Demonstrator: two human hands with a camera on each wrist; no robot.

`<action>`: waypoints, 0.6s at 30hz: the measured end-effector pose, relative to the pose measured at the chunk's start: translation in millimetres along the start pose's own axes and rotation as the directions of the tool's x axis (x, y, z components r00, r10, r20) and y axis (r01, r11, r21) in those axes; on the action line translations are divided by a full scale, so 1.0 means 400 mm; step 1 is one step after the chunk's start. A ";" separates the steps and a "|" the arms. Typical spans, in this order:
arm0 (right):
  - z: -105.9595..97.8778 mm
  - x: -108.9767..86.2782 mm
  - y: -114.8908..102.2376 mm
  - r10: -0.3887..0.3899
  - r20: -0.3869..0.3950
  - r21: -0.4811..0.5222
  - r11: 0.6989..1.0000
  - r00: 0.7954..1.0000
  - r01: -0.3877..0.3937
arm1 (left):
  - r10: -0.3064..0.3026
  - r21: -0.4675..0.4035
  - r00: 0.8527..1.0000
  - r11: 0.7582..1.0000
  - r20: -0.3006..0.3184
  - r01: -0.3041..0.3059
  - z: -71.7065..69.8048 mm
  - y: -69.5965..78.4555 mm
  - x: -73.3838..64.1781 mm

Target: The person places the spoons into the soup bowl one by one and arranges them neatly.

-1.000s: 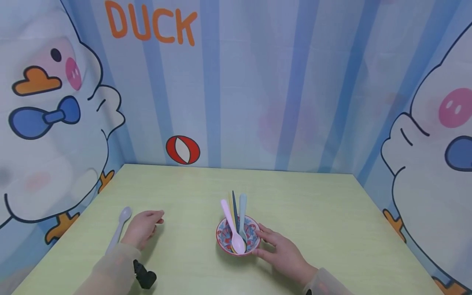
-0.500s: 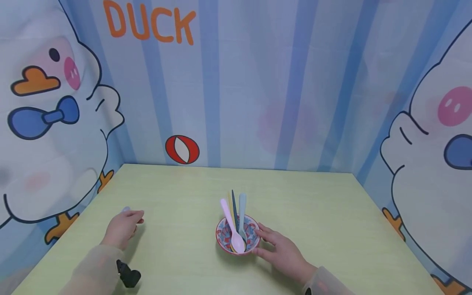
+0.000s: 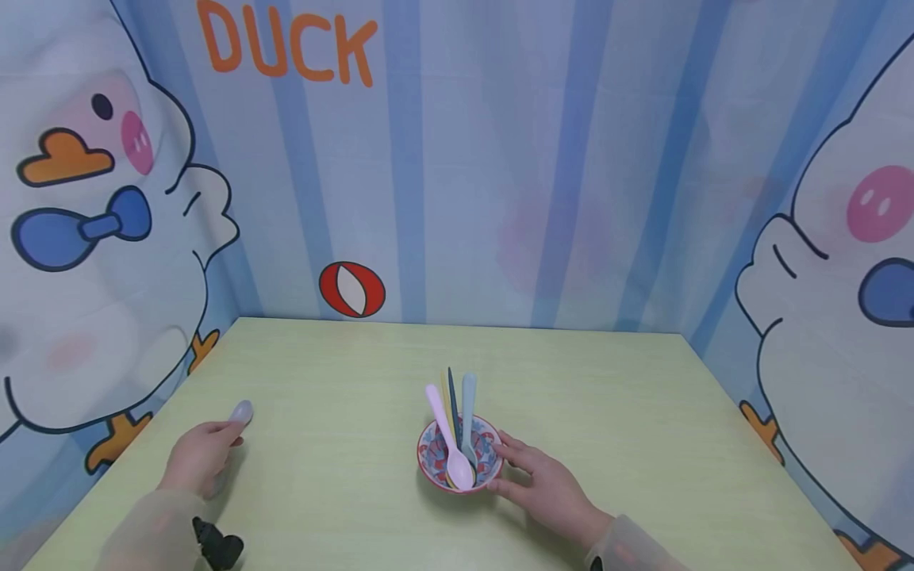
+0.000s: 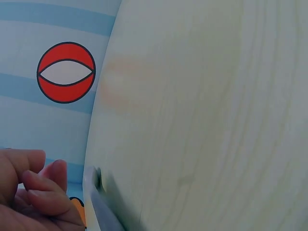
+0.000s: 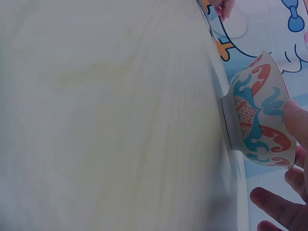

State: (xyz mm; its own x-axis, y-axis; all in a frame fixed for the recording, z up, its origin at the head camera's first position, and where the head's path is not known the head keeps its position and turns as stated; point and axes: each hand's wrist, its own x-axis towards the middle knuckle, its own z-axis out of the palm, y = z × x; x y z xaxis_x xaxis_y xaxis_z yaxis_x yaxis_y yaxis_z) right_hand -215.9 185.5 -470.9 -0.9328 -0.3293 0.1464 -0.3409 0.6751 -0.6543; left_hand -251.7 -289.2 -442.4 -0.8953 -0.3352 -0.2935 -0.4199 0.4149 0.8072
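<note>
Over a pale purple spoon (image 3: pixel 241 412) at the table's left, my left hand (image 3: pixel 197 458) hovers with loosely curled fingers. The spoon's head shows past the fingertips, and most of its handle is hidden. In the left wrist view the spoon (image 4: pixel 105 207) lies apart from the curled fingers (image 4: pixel 48 199). My right hand (image 3: pixel 546 488) holds the side of a patterned red, white and blue bowl (image 3: pixel 432 458), thumb (image 5: pixel 296 120) on its outer wall. A pink spoon (image 3: pixel 460 468), a light blue utensil (image 3: pixel 468 400), a thin dark blue stick (image 3: pixel 453 396) and thin yellow sticks lean inside.
The pale yellow-green table (image 3: pixel 593 404) meets a blue striped curtain (image 3: pixel 471 159) with duck drawings at its back and sides. A black device (image 3: pixel 217 545) sits on my left wrist.
My left hand has moved left and a little towards me, from beside the purple spoon to over it. The right hand and the bowl have stayed in place.
</note>
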 end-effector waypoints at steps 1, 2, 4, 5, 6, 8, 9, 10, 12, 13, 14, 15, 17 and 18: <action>0.000 0.000 0.000 0.000 0.001 0.003 1.000 1.000 0.000 | -0.011 0.011 1.000 1.000 -0.008 0.012 -0.003 -0.004 0.000; 0.000 0.000 0.001 -0.005 0.000 0.001 1.000 1.000 0.005 | -0.024 0.023 1.000 0.999 -0.017 0.025 -0.005 -0.007 0.000; 0.000 -0.001 0.002 -0.004 0.000 0.002 1.000 1.000 0.004 | -0.038 0.038 0.999 0.998 -0.031 0.039 -0.011 -0.014 0.002; -0.001 -0.001 0.002 -0.005 0.000 0.003 1.000 1.000 0.005 | -0.048 0.040 0.998 0.998 -0.039 0.050 -0.012 -0.018 0.003; -0.001 -0.001 0.002 -0.004 0.000 0.005 1.000 1.000 0.004 | -0.060 0.041 0.997 0.997 -0.048 0.062 -0.012 -0.022 0.004; -0.001 -0.001 0.002 -0.003 0.000 0.004 1.000 1.000 0.003 | -0.081 0.039 0.995 0.996 -0.057 0.083 -0.013 -0.027 0.008; -0.001 -0.001 0.001 0.002 0.000 0.005 1.000 1.000 -0.002 | -0.088 0.037 0.994 0.995 -0.061 0.091 -0.013 -0.029 0.010; -0.001 -0.001 0.000 0.003 0.000 0.005 1.000 1.000 -0.003 | -0.099 0.035 0.993 0.994 -0.063 0.101 -0.012 -0.032 0.011; -0.002 0.000 -0.001 0.004 -0.002 0.009 1.000 1.000 -0.004 | -0.117 0.035 0.991 0.992 -0.069 0.119 -0.011 -0.035 0.015; -0.002 0.000 -0.001 0.002 -0.003 0.011 1.000 1.000 -0.002 | -0.123 0.036 0.990 0.991 -0.069 0.125 -0.011 -0.037 0.016; -0.003 0.000 -0.002 -0.001 -0.004 0.012 1.000 1.000 0.001 | -0.127 0.045 0.989 0.990 -0.071 0.130 -0.010 -0.039 0.016; -0.003 0.000 -0.003 -0.003 -0.005 0.015 1.000 1.000 0.003 | -0.131 0.054 0.989 0.989 -0.073 0.135 -0.010 -0.041 0.016; -0.003 -0.001 -0.004 -0.009 -0.005 0.022 1.000 1.000 0.009 | -0.140 0.068 0.988 0.987 -0.069 0.145 -0.010 -0.045 0.017; -0.003 -0.001 -0.004 -0.010 -0.004 0.021 1.000 1.000 0.010 | -0.147 0.074 0.987 0.986 -0.066 0.152 -0.009 -0.047 0.016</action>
State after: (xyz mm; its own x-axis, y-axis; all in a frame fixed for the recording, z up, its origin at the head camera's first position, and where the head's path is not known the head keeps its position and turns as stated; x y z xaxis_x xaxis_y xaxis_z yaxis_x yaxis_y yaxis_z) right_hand -215.1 185.4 -468.9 -0.9299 -0.3330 0.1561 -0.3477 0.6577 -0.6682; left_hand -249.0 -302.3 -457.4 -0.8119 -0.4477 -0.3747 -0.5610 0.4205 0.7131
